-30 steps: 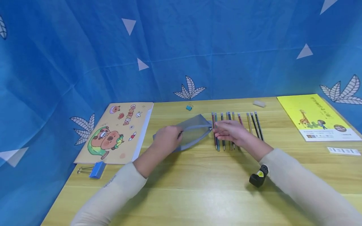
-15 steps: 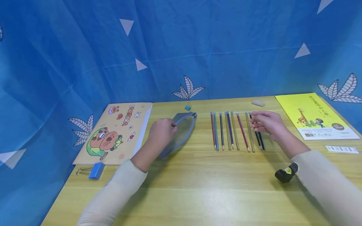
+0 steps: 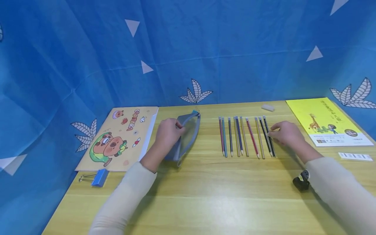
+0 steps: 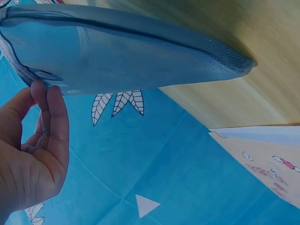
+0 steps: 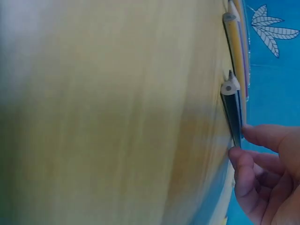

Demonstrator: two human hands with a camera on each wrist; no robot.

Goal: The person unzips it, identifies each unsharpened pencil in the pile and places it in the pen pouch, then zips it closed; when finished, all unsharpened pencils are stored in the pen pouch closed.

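My left hand (image 3: 169,132) pinches the edge of a grey-blue mesh zip pouch (image 3: 190,129) and holds it raised on its side, its mouth facing right. In the left wrist view, the thumb and fingertips meet at the rim of the pouch (image 4: 140,51). Over to the right, my right hand (image 3: 288,133) is at the rightmost dark pencil (image 3: 273,148) of a spread-out row. The right wrist view shows thumb and forefinger on either side of that dark pencil (image 5: 229,105), whose near end is flat and unsharpened. Another dark pencil (image 3: 266,140) lies close beside it.
Several more pencils (image 3: 240,140) lie side by side left of the right hand. A capybara folder (image 3: 117,140) and a blue binder clip (image 3: 100,178) are at left. Farther right are a yellow booklet (image 3: 311,111), a white eraser (image 3: 268,107) and a white strip (image 3: 355,156).
My right hand has left the pouch's opening and moved right to the end of the pencil row. The pouch has swung left and turned in my left hand.
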